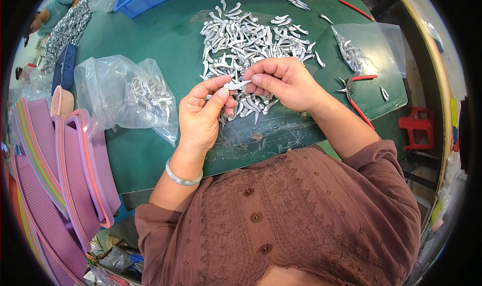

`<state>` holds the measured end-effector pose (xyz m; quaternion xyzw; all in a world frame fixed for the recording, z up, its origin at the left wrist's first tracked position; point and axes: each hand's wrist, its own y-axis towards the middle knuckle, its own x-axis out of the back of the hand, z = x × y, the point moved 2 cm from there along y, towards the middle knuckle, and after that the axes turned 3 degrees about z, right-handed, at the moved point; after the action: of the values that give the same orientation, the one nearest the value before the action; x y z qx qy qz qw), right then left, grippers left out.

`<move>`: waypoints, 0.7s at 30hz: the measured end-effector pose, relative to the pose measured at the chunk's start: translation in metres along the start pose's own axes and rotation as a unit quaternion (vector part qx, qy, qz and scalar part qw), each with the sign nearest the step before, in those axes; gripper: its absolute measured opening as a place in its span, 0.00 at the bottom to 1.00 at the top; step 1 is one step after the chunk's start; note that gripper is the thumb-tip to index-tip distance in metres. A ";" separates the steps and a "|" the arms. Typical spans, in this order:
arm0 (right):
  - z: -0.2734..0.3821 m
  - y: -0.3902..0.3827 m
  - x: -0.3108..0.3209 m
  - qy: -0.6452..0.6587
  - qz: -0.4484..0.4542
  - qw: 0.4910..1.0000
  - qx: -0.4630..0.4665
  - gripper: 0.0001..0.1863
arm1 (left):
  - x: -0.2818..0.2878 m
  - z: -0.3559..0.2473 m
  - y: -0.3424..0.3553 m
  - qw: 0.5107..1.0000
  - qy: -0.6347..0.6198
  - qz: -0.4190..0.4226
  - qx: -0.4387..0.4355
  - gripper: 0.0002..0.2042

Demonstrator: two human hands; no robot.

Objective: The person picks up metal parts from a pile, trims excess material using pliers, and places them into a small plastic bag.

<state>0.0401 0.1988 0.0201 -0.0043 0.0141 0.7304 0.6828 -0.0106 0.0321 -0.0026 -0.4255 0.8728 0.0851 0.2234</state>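
Note:
Between my two hands is a small silver curved metal piece (237, 86) with a textured surface. My left hand (207, 99) pinches one end between thumb and forefinger. The thumb and forefinger of my right hand (283, 83) close on its other end. Just beyond my hands, a broad heap of similar silver curved pieces (241, 40) is spread over the green table (150, 35). Some of the heap is hidden behind my fingers.
To the left lies a clear plastic bag (113, 93) with silver pieces; another bag (381, 42) is at the right. Red-handled pliers (354, 93) rest near it. Purple baskets (45, 150) crowd the left edge. A blue bin (150, 0) stands at the back, a red stool (417, 128) at right.

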 end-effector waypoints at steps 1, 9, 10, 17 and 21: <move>-0.001 0.000 0.000 -0.001 0.002 1.000 0.002 0.07 | 0.000 0.000 0.000 1.000 0.000 0.000 0.000 0.10; -0.002 0.001 0.001 -0.013 0.009 1.000 0.006 0.07 | 0.000 -0.001 0.000 1.000 -0.002 0.000 0.007 0.09; -0.004 0.002 0.003 -0.018 -0.010 0.999 0.026 0.07 | 0.001 -0.001 0.001 1.000 -0.002 0.000 0.007 0.09; -0.001 0.004 0.009 -0.424 -0.027 0.871 0.247 0.08 | 0.014 -0.003 0.007 0.986 -0.162 0.010 0.026 0.10; -0.001 0.003 -0.004 -0.506 0.001 0.832 0.228 0.10 | 0.012 -0.004 0.007 0.980 -0.192 -0.019 0.038 0.10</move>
<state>0.0378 0.1948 0.0196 0.5220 -0.1674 0.6072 0.5752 -0.0235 0.0267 -0.0049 -0.4089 0.8079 0.1275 0.4048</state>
